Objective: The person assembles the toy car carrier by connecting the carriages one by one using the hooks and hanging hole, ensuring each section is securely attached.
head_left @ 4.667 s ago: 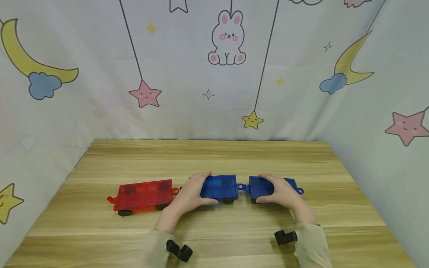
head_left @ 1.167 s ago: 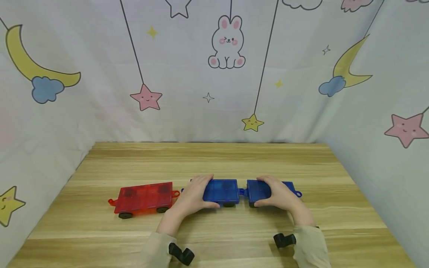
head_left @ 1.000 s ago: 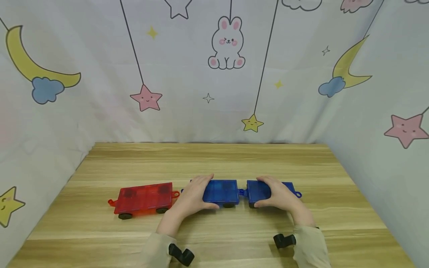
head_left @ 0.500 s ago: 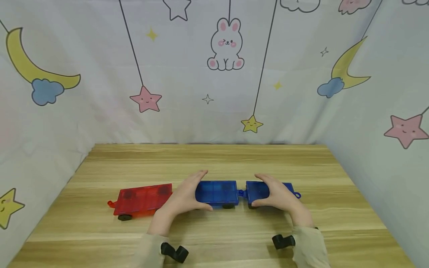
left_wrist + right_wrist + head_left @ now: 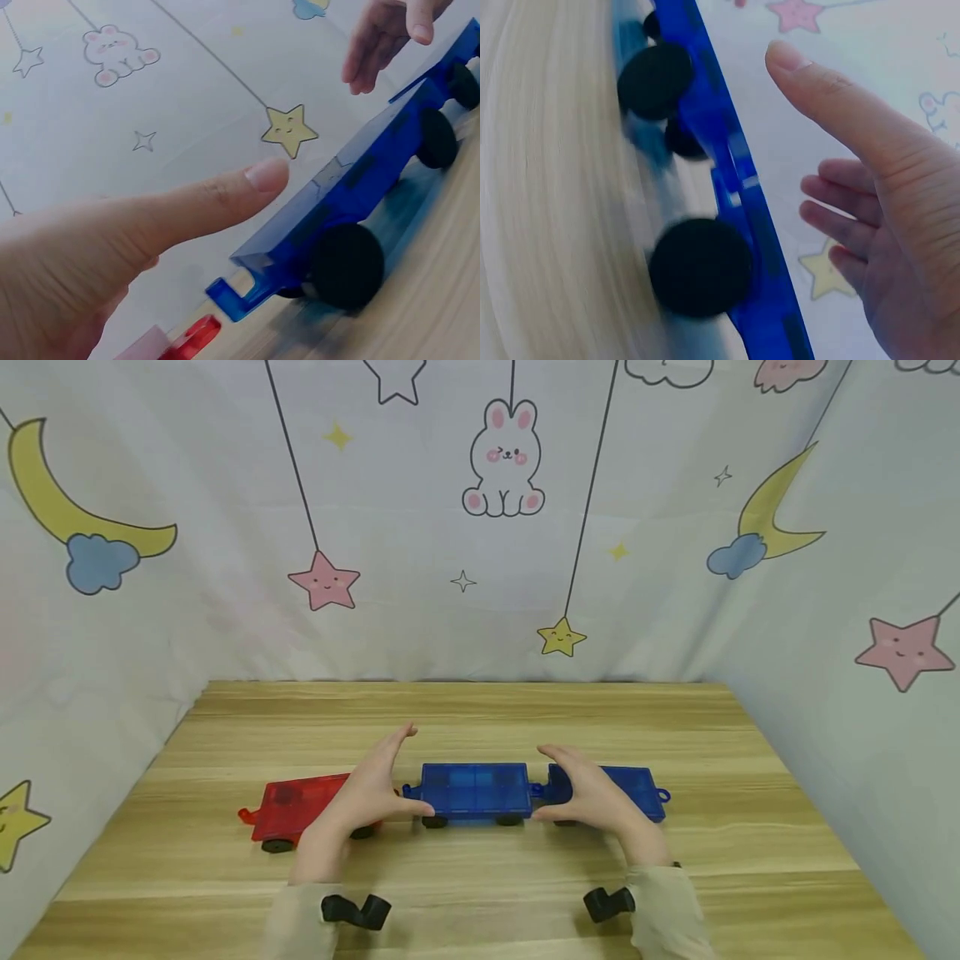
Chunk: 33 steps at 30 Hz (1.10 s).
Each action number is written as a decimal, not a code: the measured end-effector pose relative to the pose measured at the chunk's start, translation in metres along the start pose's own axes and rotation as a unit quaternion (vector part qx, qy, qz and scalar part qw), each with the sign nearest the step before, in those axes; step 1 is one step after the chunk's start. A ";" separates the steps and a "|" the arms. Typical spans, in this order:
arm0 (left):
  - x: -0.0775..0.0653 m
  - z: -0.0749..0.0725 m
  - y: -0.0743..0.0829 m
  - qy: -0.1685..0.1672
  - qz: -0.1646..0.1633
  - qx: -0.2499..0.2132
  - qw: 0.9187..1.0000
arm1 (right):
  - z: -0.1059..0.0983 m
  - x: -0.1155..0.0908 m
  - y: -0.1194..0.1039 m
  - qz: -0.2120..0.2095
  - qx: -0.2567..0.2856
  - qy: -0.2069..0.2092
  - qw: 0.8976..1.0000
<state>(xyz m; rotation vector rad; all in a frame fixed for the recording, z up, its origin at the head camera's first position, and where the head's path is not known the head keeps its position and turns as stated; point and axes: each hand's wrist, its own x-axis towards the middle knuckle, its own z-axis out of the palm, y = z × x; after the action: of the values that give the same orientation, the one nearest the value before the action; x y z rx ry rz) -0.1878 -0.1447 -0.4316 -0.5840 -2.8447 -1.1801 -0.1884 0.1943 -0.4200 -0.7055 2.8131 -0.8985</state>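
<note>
Left hand (image 5: 362, 789) at 7 o'clock, released, hides part of red car (image 5: 300, 799); right hand (image 5: 592, 795) at 5, released, hides part of end blue car (image 5: 637, 789). Middle blue car (image 5: 474, 789) at 6. Wooden tabletop (image 5: 480, 722) reaches back edge (image 5: 480, 683) at 12. Red ring (image 5: 209, 327) mostly hidden, perhaps unhooked.

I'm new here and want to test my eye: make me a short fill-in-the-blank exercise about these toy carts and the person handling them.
1. The left-end cart is coloured ____.
2. The wooden table bears ____ carts in all.
3. The wheels under the middle cart are coloured ____.
4. The hand nearer the right-end cart is the person's ____ one.

Missing words: red; three; black; right.
</note>
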 end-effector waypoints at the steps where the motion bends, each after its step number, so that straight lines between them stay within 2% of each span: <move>1: -0.001 -0.002 -0.002 -0.002 -0.001 -0.001 1.000 | 0.002 0.002 -0.003 0.000 0.005 -0.003 1.000; 9: -0.010 -0.013 -0.016 -0.025 -0.024 -0.019 0.999 | 0.022 0.019 -0.021 -0.012 0.027 -0.031 0.999; 13: -0.013 -0.017 -0.021 -0.030 -0.033 -0.024 0.999 | 0.031 0.027 -0.028 -0.030 0.024 -0.040 0.999; 18: -0.018 -0.023 -0.027 -0.036 -0.037 -0.014 0.999 | 0.038 0.032 -0.029 -0.031 0.014 -0.043 0.999; 29: -0.020 -0.030 -0.031 -0.061 -0.009 -0.005 0.998 | 0.042 0.033 -0.030 -0.029 0.008 -0.047 0.998; 33: -0.022 -0.034 -0.030 -0.071 -0.021 -0.004 0.997 | 0.042 0.033 -0.032 -0.035 0.006 -0.044 0.998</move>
<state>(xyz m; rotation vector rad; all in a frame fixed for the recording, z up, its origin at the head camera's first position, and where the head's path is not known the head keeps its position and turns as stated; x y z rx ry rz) -0.1819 -0.1951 -0.4310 -0.6366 -2.9846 -1.2027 -0.1952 0.1339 -0.4353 -0.8252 2.7196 -0.8707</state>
